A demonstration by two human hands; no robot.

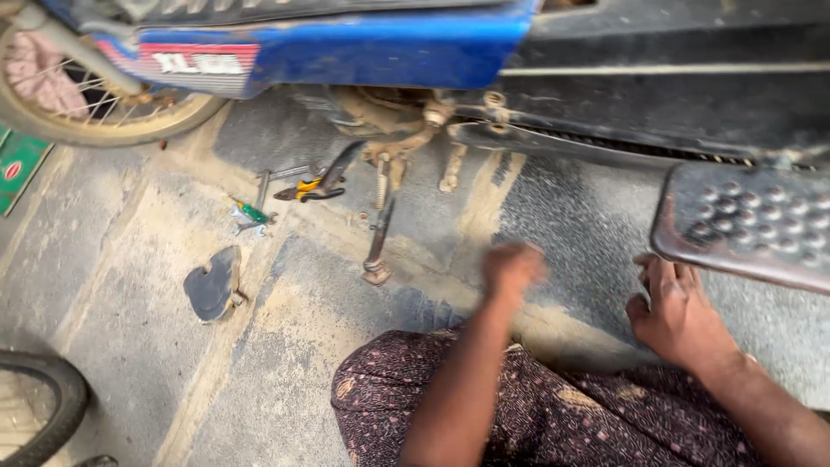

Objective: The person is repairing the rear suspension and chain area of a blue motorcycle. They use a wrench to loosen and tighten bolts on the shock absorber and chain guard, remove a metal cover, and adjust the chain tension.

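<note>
Crouching beside a blue motorcycle (346,43), a person hovers a blurred left hand (512,270), fingers curled, grip unclear, above the dusty stone floor (130,329). The right hand (679,316) rests open and empty, just below a studded metal footrest (752,220). Yellow-handled pliers (309,188) lie well beyond the left fingers.

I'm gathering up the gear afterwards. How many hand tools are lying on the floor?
3, as far as shows: yellow-handled pliers, a green-handled tool and a metal wrench, all beneath the motorbike. More may be hidden.
</note>
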